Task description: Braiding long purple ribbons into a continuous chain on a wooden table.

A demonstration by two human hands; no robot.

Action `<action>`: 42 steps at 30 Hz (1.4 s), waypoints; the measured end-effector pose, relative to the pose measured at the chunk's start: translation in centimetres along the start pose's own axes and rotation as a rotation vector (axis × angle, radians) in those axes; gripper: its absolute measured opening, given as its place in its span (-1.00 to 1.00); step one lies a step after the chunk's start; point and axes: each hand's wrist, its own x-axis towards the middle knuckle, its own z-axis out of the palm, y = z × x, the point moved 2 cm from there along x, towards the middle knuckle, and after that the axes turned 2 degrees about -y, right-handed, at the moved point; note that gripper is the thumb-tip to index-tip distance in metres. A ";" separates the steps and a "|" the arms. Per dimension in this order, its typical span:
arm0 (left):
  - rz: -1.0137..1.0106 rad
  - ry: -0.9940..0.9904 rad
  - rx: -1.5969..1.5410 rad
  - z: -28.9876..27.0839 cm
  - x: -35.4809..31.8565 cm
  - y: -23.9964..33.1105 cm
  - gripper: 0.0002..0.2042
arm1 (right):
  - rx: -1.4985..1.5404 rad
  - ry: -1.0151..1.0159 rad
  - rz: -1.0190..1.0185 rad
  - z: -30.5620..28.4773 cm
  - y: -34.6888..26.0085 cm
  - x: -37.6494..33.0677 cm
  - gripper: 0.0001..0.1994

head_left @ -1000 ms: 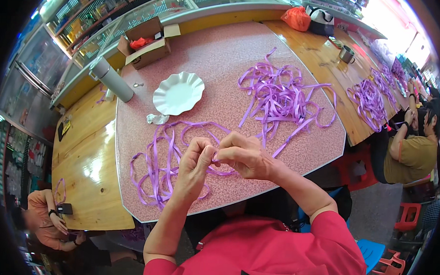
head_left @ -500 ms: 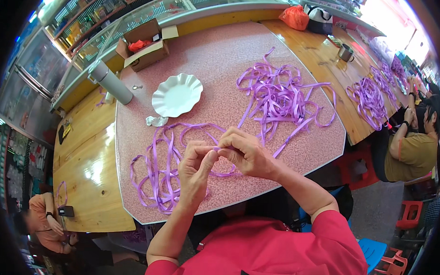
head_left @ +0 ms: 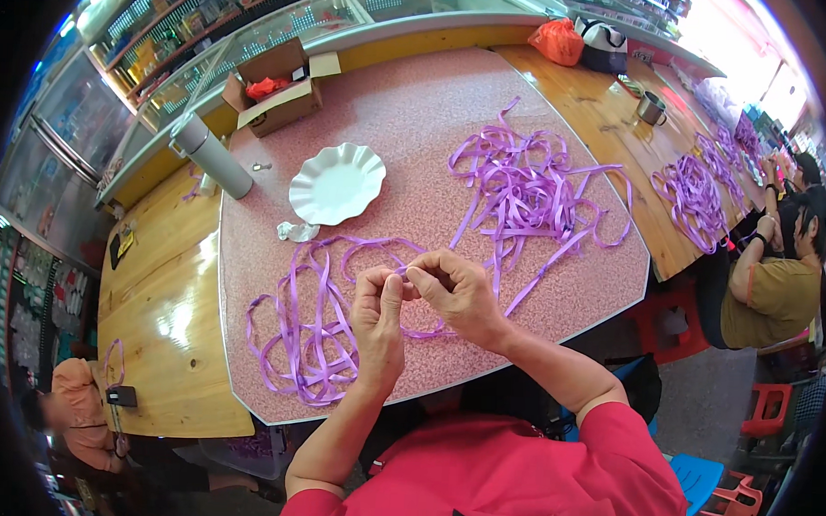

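Both hands meet over the near part of the pink speckled table (head_left: pixel 418 103). My left hand (head_left: pixel 376 313) pinches a purple ribbon between thumb and fingers. Beside it, touching or nearly so, my right hand (head_left: pixel 457 294) pinches the same ribbon; the short stretch between the fingertips is mostly hidden. Under and left of my hands lies a loose looped purple ribbon (head_left: pixel 292 322). Beyond my right hand is a larger tangled heap of purple ribbon (head_left: pixel 525 185), with strands trailing toward me.
A scalloped white plate (head_left: pixel 337 184), crumpled tissue (head_left: pixel 297 231), grey flask (head_left: pixel 212 155) and open cardboard box (head_left: pixel 277 99) stand on the left. More ribbon (head_left: pixel 692 199) and a metal mug (head_left: pixel 651 109) lie on the right wooden table. People sit at both sides.
My hands stay together, with the right fingers shifted slightly at the ribbon. The whole view has moved a little. The person at the left has drawn an arm back from the table.
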 end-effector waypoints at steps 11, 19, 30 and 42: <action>0.414 0.061 0.539 0.0 1.3 0.3 -0.93 | 0.009 -0.072 0.129 -1.1 0.6 0.8 -0.83; 0.175 -0.017 0.409 -0.6 0.9 -0.1 -0.90 | 0.382 -0.065 0.244 -0.6 0.0 0.9 -0.88; 0.725 0.049 0.779 0.4 1.3 0.8 -0.81 | 0.591 -0.110 0.394 -1.1 -0.7 0.3 -0.87; 0.967 0.010 1.041 -0.1 1.3 2.0 -0.79 | 0.808 -0.198 0.585 -1.6 -0.7 0.3 -0.86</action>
